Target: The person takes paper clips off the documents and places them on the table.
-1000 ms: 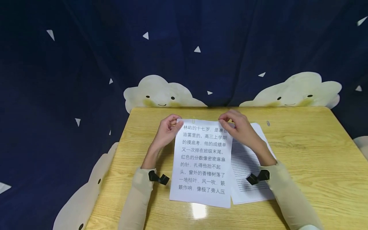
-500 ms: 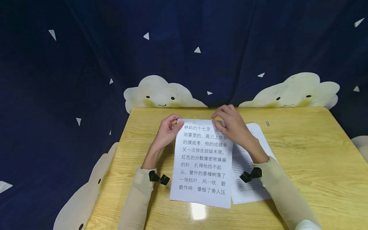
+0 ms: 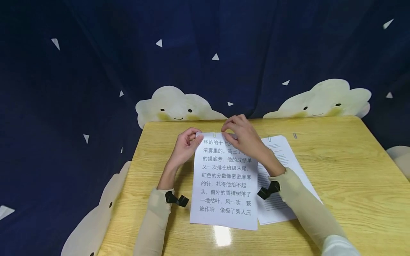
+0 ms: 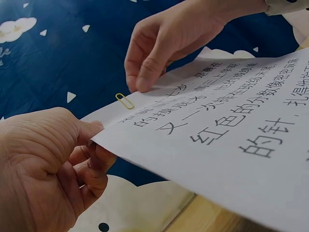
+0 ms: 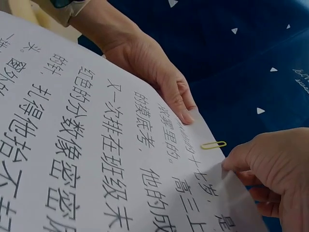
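Note:
A sheet of paper with large printed characters is held by its top edge, tilted up from the table. My left hand pinches its top left corner, thumb on the printed face and fingers behind. My right hand pinches the top edge further right, just beside a yellow paper clip. That clip straddles the edge between both hands, partly sticking out above the paper. In the left wrist view, the right thumb and fingertips meet at the edge. The fingers behind the paper are partly hidden.
To the right lies a second stack of paper in small print, partly covered, with a greenish paper clip on its top edge. A loose dark paper clip lies beyond it on the wooden table. A dark blue curtain hangs behind.
My right hand has slid left along the paper's top edge, from near the right corner to beside the yellow clip, uncovering the second stack's clip. The left hand keeps its hold.

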A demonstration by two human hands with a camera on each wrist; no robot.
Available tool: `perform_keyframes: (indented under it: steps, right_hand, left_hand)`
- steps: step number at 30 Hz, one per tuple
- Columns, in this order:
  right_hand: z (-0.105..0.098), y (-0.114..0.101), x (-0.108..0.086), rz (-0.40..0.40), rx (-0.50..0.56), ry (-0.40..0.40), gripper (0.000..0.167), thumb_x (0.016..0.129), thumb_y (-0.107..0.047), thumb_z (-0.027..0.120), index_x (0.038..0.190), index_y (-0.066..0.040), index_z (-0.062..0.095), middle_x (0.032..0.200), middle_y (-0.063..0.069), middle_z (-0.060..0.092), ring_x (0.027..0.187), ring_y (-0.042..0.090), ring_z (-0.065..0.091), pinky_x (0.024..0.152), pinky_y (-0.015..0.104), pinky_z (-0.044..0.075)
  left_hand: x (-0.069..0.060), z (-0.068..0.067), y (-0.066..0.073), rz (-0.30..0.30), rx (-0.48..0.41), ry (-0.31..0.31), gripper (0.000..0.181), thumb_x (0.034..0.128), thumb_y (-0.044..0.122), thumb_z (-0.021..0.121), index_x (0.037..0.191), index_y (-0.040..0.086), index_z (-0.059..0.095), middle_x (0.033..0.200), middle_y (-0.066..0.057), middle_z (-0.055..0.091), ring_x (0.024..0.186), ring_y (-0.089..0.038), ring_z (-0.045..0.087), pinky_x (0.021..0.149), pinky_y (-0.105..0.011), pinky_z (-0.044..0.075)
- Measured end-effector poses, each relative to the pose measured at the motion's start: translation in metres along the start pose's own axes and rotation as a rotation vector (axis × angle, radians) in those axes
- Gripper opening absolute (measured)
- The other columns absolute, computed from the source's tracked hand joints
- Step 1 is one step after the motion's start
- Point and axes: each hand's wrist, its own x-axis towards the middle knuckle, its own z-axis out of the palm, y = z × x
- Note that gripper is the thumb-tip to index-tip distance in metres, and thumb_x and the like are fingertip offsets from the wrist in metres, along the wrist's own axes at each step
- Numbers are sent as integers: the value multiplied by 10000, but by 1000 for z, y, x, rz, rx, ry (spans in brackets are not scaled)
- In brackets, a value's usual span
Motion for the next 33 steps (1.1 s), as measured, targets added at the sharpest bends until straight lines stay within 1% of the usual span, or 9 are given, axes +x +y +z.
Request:
perform_keyframes:
  steps: [3, 7, 11, 15, 21, 27, 33]
  right_hand:
    - [3, -2, 1, 4, 34, -12, 73, 994, -152, 722, 1006, -92, 761, 1168, 74, 677, 1082, 268, 519, 941, 444, 447]
    - [6, -2, 0, 19, 82, -24, 79, 1001, -144, 715, 1016, -85, 765, 1144, 58, 682, 1065, 246, 530, 931, 426, 453]
    - [7, -2, 1, 18, 110, -7, 77, 1004, -143, 713, 1019, -86, 763, 1131, 43, 678, 1052, 232, 525, 912, 406, 453]
    - [7, -3, 6, -4, 126, 11, 72, 1005, -135, 709, 1014, -82, 758, 1108, 36, 676, 1035, 229, 523, 891, 391, 453]
    - [8, -6, 11, -18, 135, 2, 72, 1017, -140, 687, 1006, -94, 741, 1110, 28, 680, 1027, 224, 522, 889, 390, 447]
    - [10, -8, 11, -17, 150, 2, 94, 1038, -175, 660, 1003, -113, 722, 1114, 17, 675, 1017, 220, 510, 888, 384, 435]
    - [11, -7, 11, -24, 154, 3, 85, 1033, -167, 668, 1003, -107, 721, 1110, 24, 668, 1014, 227, 507, 885, 390, 434]
  left_hand:
    - [0, 1, 0, -2, -18, -2, 186, 1070, 62, 580, 1164, -98, 601, 994, -286, 724, 665, -171, 702, 557, -231, 531]
    - [-2, 4, 0, -11, -55, -21, 194, 1067, 39, 576, 1183, -115, 586, 1008, -307, 713, 667, -167, 710, 574, -249, 559]
    - [-2, 5, 1, -6, -68, -26, 184, 1068, 31, 568, 1186, -110, 584, 1017, -311, 712, 673, -163, 716, 578, -253, 566]
    - [0, 5, 2, 8, -61, -13, 165, 1067, 29, 570, 1169, -97, 594, 1010, -317, 710, 673, -158, 711, 577, -247, 561]
    - [0, 1, 2, 11, -62, -4, 173, 1066, 30, 573, 1174, -103, 594, 996, -304, 712, 682, -160, 717, 578, -248, 562]
    - [0, -1, 3, 23, -62, -11, 180, 1064, 16, 568, 1178, -123, 585, 995, -313, 707, 678, -161, 714, 567, -241, 550]
    - [0, -2, 2, 18, -67, -18, 174, 1064, 16, 569, 1171, -119, 587, 990, -310, 706, 675, -162, 711, 567, -238, 546]
